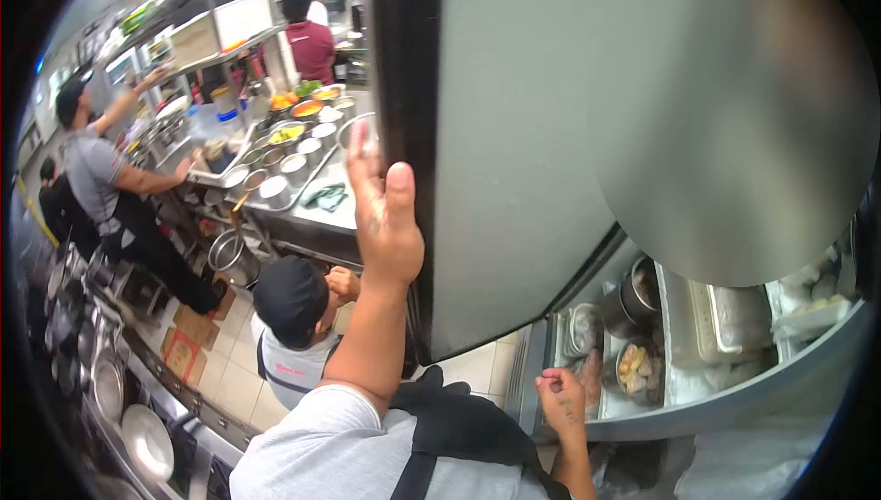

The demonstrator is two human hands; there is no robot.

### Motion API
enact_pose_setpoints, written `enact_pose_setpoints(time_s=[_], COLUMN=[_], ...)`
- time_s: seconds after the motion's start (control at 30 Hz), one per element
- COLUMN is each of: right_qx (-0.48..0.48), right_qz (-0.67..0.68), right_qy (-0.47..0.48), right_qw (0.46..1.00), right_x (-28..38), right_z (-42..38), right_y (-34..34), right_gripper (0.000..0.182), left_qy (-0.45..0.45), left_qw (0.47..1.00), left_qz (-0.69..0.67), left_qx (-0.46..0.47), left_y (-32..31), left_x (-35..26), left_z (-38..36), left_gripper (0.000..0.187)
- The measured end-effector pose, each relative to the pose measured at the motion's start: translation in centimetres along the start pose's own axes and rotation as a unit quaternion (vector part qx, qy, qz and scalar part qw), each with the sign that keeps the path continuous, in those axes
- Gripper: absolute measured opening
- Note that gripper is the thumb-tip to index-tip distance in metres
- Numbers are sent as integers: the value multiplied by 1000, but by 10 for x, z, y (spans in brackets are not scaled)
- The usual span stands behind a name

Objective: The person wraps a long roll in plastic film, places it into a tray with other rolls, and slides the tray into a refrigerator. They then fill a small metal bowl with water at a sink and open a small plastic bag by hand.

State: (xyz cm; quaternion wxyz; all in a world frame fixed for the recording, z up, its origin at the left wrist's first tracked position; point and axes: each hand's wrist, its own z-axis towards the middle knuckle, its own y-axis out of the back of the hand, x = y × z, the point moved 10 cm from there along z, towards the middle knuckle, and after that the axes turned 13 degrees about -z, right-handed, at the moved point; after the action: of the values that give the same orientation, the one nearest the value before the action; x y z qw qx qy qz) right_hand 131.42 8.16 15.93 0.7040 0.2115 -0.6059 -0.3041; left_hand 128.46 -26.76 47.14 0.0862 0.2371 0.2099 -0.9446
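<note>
My left hand (385, 225) is raised against the edge of a large grey door (514, 151), its fingers stretched out flat along the dark edge strip. Lower right, my right hand (560, 399) is closed beside the front edge of an open refrigerated compartment (697, 417); whether anything small is in its fingers cannot be made out. Inside the compartment, near that hand, stand a container of pale and yellow pieces (635, 367), a round metal pot (624, 309) and a lidded plastic tub (737, 316).
A co-worker in a black cap (292, 303) is low down just left of my left arm. Another person (96, 170) reaches over a counter with several metal containers (294, 165). A person in maroon (312, 50) stands beyond. Metal bowls (147, 443) lie lower left.
</note>
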Motion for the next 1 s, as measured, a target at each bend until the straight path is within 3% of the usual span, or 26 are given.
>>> enact_pose_setpoints(time_s=[0.03,0.07,0.17,0.23,0.3,0.4,0.5,0.57,0.63,0.67,0.7,0.77,0.8,0.9,0.97,1.0], right_qx=[10,60,150,222,238,275,332,374,434,459,461,385,349,361,347,336], right_qz=[-1,-24,-39,-64,-86,-173,-232,-262,-375,-315,-319,-267,-133,-148,-104,-77], right_qy=[14,32,40,28,34,48,44,-3,-24,-98,-101,-69,-17,-154,-218,-246], right_qw=[1000,997,987,973,967,945,913,890,819,825,822,881,927,908,906,906], right_x=[3,1,-14,-24,-33,-78,-137,-176,-199,-204,-215,-254,-330,-318,-301,-292], right_z=[0,0,-3,-11,-17,-27,-47,-61,-83,-89,-95,-103,-115,-127,-134,-135], right_y=[-7,-24,-71,-99,-113,-150,-177,-187,-180,-175,-174,-177,-206,-176,-164,-159], right_gripper=[24,27,31,31,32,38,42,45,49,50,50,48,53,53,54,55], left_qy=[19,49,-4,30,2,156,287,347,321,364,366,357,369,406,316,340], left_qw=[989,999,1000,999,993,963,911,869,835,799,778,736,714,672,731,713], left_qz=[-147,-6,-10,10,-87,-211,-240,-255,-342,-378,-396,-435,-432,-425,-363,-371], left_qx=[21,-7,4,29,81,59,175,243,289,294,322,378,408,450,484,488], left_y=[1,8,7,9,6,1,-31,-59,-82,-91,-102,-123,-133,-157,-170,-176], left_x=[6,8,-6,-14,-11,12,43,41,25,27,20,17,22,38,54,58], left_z=[7,1,-14,-30,-36,-52,-100,-135,-150,-165,-170,-191,-209,-254,-276,-285], left_gripper=[58,59,52,53,50,46,47,42,41,41,39,34,32,27,22,16])
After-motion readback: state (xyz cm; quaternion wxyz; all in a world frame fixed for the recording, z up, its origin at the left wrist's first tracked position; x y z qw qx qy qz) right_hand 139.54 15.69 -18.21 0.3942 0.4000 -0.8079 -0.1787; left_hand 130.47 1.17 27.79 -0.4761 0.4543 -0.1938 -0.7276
